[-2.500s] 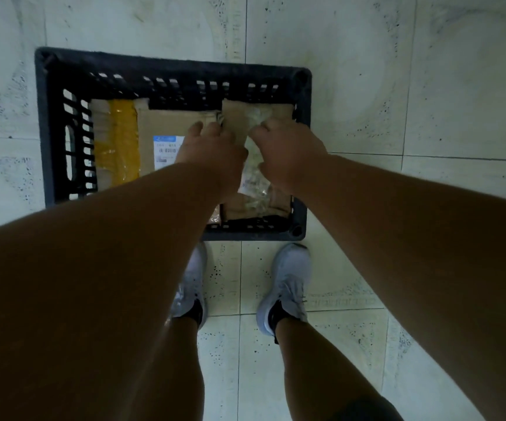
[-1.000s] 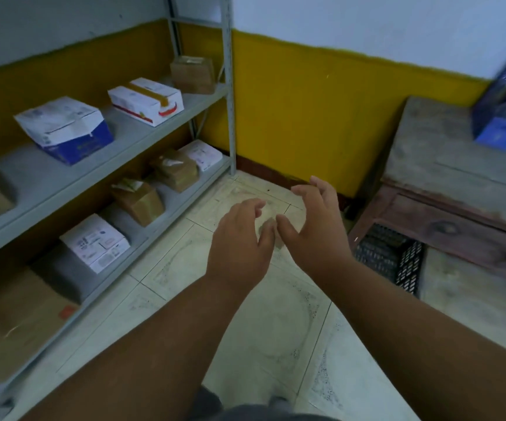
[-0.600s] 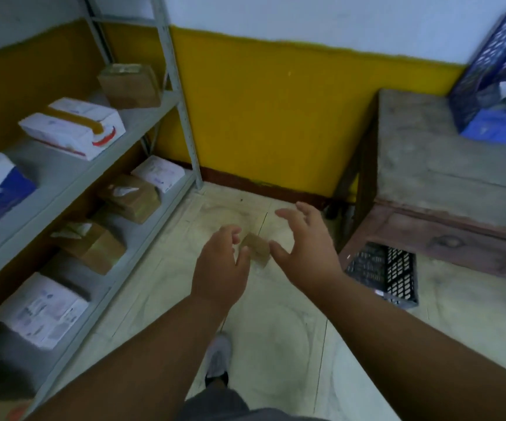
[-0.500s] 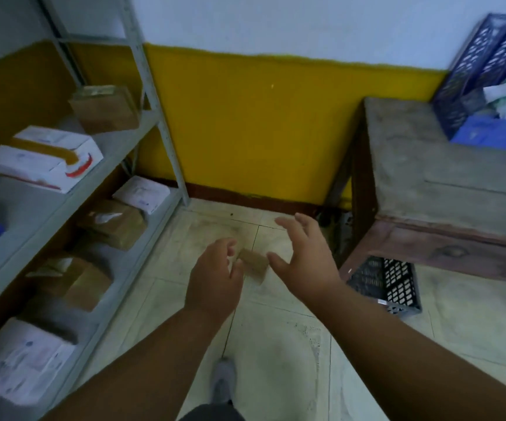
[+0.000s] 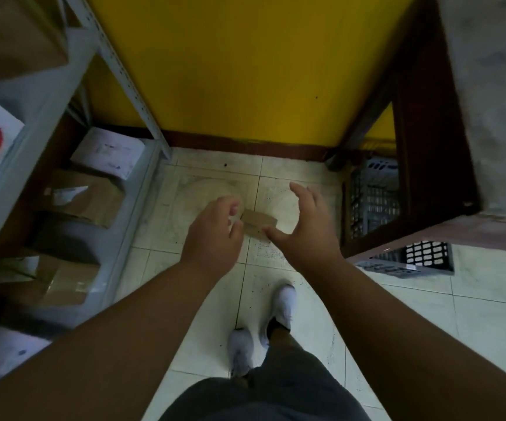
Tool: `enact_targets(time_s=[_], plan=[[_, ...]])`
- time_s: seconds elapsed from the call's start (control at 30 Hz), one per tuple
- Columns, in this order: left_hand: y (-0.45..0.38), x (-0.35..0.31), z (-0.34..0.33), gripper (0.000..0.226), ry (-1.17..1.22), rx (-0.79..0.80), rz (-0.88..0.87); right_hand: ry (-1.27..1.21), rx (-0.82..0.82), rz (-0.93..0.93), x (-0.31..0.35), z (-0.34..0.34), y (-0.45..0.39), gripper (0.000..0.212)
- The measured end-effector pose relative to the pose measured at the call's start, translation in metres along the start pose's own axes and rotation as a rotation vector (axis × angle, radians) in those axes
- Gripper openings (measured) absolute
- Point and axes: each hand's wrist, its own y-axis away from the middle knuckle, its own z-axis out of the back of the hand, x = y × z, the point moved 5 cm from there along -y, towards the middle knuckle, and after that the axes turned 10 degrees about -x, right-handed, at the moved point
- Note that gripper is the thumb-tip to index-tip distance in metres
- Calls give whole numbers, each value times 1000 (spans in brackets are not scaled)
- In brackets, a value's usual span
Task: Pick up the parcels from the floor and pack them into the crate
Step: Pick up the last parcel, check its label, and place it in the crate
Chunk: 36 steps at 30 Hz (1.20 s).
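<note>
Two hands reach down toward one small brown parcel [image 5: 258, 223] in the head view, the only view there is. It lies on the pale tiled floor [image 5: 209, 177], between the metal shelving [image 5: 124, 208] on the left and the wooden table [image 5: 427, 147] on the right, a little way out from the yellow wall [image 5: 245, 71]. The left hand [image 5: 215, 235] comes in with its fingers loosely curled and nothing inside them; its fingertips look to be right at the parcel's left end, though whether they touch cannot be told. The right hand [image 5: 306, 226] is spread wide, thumb stretched toward the parcel's near right corner, fingers lifted above the floor. Neither hand has a hold on it.

Judging what could go wrong: the parcel is small and low to the tiles, so fingers closing from the sides may slide over its top or push it along the smooth floor instead of lifting it. The person leans forward with the white shoes [image 5: 261, 329] close together, one ahead of the other, so balance may suffer in a hurried grab. No crate to be filled is plainly seen here; a dark crate [image 5: 373, 202] under the table and another [image 5: 421, 256] by its leg are near, and the wrong one could be chosen.

The parcel is a flat box whose long axis runs left to right, its right end tilted slightly toward the person, broad face up
</note>
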Motion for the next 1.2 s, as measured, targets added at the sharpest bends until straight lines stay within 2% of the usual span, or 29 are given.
enact_targets(time_s=[0.13, 0.27, 0.4, 0.63, 0.8, 0.9, 0.97, 1.03, 1.1, 1.2], plan=[[-49, 34, -48, 23, -9, -5, 39, -33, 27, -42, -33, -52, -55, 89], [-94, 85, -128, 34, -9, 48, 106, -73, 37, -137, -90, -130, -112, 88], [-132, 164, -236, 46, -43, 164, 136, -55, 71, -198, -169, -237, -168, 86], [-156, 320, -397, 41, -66, 295, 191, 91, 115, -288, -327, -400, -204, 86], [-159, 414, -481, 44, -165, 452, 420, 102, 210, -463, -424, -474, -215, 94], [-157, 447, -522, 49, -145, 558, 569, -64, 294, -585, -463, -508, -224, 93], [-158, 454, -537, 46, -78, 568, 635, -171, 302, -640, -472, -520, -228, 75], [-166, 453, -532, 60, -66, 503, 696, -205, 237, -703, -466, -518, -231, 63], [-180, 440, -510, 78, -85, 408, 705, -176, 159, -714, -446, -498, -237, 68], [-207, 391, -455, 71, 42, 265, 628, -154, 74, -639, -389, -449, -256, 84]])
